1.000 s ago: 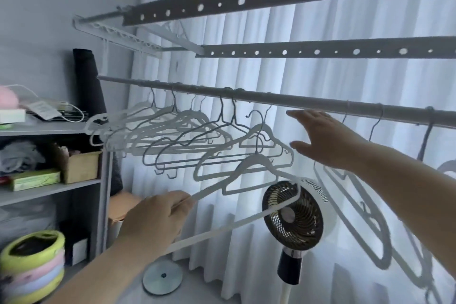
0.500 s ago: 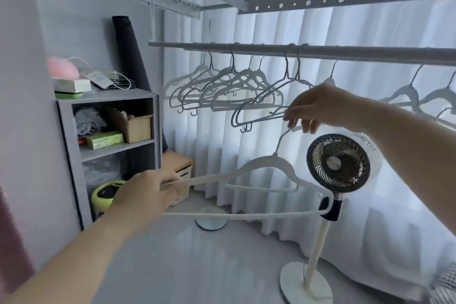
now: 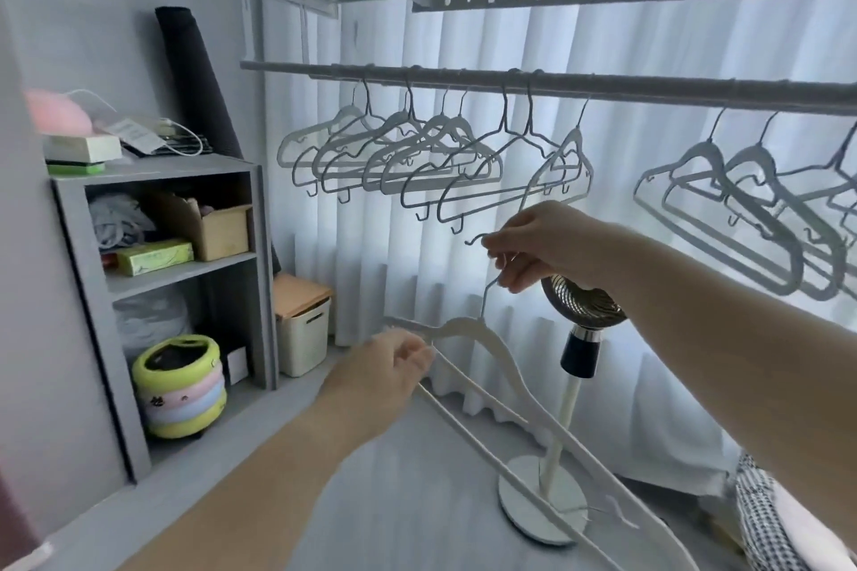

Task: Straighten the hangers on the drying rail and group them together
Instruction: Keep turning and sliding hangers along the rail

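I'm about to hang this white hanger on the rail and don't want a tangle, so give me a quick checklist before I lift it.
1. Grip: right hand pinches the hook, left hand holds a shoulder end of the white hanger: ok.
2. Hanger off the rail: ok.
3. Free rail space between the left group and the right group: ok.
4. Hanger level: not ok, its far end dips toward the fan base.
5. Hook opening turned toward the rail: cannot tell.
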The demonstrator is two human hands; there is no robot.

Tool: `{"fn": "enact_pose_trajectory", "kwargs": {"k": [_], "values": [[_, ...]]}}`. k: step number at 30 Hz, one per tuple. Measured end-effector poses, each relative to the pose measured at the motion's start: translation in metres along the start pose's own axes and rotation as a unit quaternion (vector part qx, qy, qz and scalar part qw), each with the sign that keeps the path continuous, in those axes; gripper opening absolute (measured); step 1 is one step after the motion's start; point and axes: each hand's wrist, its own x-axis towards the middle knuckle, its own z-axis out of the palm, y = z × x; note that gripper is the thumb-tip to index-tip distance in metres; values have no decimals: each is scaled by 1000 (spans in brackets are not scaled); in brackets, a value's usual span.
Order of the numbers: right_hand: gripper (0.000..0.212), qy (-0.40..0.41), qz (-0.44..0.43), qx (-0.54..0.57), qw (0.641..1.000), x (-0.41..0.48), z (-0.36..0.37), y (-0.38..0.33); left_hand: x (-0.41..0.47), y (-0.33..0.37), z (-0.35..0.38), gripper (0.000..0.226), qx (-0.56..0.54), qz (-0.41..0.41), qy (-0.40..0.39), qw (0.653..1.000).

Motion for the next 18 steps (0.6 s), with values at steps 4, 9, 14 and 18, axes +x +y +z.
{"fn": "enact_pose_trajectory", "kwargs": {"k": [4,9,14,18], "values": [[23,41,15,98,994,-2,-5,2,-1,19,19,48,-57,-16,-107,992],[21,100,22,138,985,-6,-16,2,-6,32,37,69,-63,-30,-194,978],[19,126,25,143,981,-5,-29,10,-4,44,47,33,17,14,-147,989],[18,132,20,133,982,3,-45,18,7,51,52,27,98,56,-78,991]]}}
